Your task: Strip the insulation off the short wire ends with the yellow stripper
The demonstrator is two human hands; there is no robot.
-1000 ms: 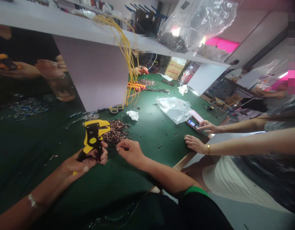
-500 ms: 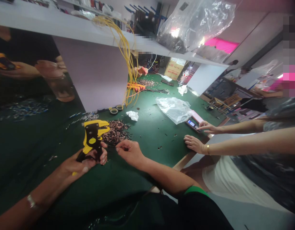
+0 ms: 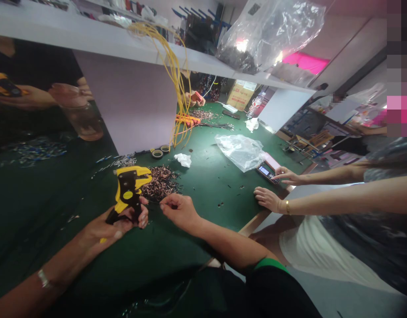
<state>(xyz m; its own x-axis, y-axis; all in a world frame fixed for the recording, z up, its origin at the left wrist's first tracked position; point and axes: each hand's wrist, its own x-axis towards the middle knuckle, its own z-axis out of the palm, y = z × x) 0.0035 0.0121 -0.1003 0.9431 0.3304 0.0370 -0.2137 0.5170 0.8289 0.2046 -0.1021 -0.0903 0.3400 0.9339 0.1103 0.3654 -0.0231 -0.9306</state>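
My left hand (image 3: 119,223) is closed round the handles of a yellow and black wire stripper (image 3: 128,187), its jaws pointing up and to the right. My right hand (image 3: 181,212) is in a pinch, thumb against forefinger, on a thin dark wire (image 3: 154,202). The wire reaches left toward the fingertips of my left hand; its far end is hard to make out. Just beyond both hands lies a pile of short wire clippings (image 3: 162,182), copper and black.
At right a co-worker's hand (image 3: 285,176) touches a phone (image 3: 268,171) on the green table (image 3: 216,238). A clear plastic bag (image 3: 239,151), crumpled tissue (image 3: 182,160) and black tape rolls (image 3: 157,153) lie beyond my hands. Yellow cables (image 3: 173,79) hang from the shelf (image 3: 100,42).
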